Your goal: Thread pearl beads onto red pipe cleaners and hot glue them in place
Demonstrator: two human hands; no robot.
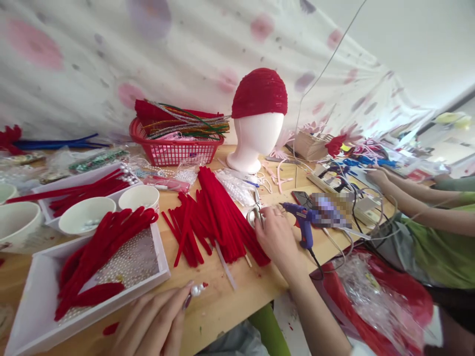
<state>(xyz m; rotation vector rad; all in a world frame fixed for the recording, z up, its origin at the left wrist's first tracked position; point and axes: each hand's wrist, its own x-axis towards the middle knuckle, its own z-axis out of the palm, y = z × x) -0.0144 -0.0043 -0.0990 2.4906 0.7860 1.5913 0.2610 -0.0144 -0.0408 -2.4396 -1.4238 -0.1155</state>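
My left hand (156,319) is low over the near table edge and pinches a small piece with white pearl beads and a red tip (196,289) between its fingertips. My right hand (276,237) reaches forward and grips a pair of metal scissors (255,215) by their handles, right beside a pile of red pipe cleaners (215,217). A blue hot glue gun (302,220) stands just right of that hand. A white foam head with a red woven cap (258,116) stands at the back of the wooden table (222,296).
A white tray (40,301) of pearls and red pipe cleaners sits at left, with paper cups (87,215) behind it. A red basket (174,143) of mixed pipe cleaners stands at the back. Another person's arms (411,198) work at the right among cables. A red bag (378,296) hangs below.
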